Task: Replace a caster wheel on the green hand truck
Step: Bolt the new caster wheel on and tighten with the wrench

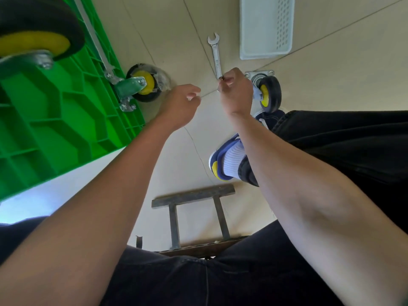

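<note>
Caster wheel [268, 93], loose, lies on the floor [176, 29] behind the right hand [235, 91], whose fingers pinch a small fastener; left hand [181, 102] hangs relaxed. Dropped, it could roll under the hand truck [55, 111].

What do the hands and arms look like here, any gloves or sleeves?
Both bare. Left hand and right hand have no gloves, rings or watch showing. Forearms are uncovered as far as the frame shows; no sleeve in view. No markings visible.
</note>
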The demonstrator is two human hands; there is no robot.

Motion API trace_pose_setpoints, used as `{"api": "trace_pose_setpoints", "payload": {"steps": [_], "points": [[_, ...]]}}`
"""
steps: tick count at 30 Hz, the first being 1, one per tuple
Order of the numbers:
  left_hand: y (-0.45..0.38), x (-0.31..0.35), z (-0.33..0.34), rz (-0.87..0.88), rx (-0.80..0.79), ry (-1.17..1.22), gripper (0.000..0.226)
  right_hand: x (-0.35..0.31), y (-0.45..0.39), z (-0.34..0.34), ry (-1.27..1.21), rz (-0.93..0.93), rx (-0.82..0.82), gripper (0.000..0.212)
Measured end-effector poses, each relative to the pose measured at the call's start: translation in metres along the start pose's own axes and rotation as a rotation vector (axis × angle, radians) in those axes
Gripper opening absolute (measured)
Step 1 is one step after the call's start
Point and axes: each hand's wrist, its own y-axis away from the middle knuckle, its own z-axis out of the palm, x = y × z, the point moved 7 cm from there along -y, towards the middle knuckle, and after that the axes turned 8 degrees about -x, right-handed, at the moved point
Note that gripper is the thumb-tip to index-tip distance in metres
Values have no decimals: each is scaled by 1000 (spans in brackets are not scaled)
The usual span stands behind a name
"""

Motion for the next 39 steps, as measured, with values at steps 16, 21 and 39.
{"api": "trace_pose_setpoints", "payload": {"steps": [16,21,39], "points": [[126,36,-68,235,234,26,32,-151,76,-55,-314,-377,103,7],[186,67,-93,315,353,-52,34,-189,106,-72,-331,-469,92,9],[345,137,-200,585,826,-192,27,-319,164,-104,-111,-703,-135,12]]}}
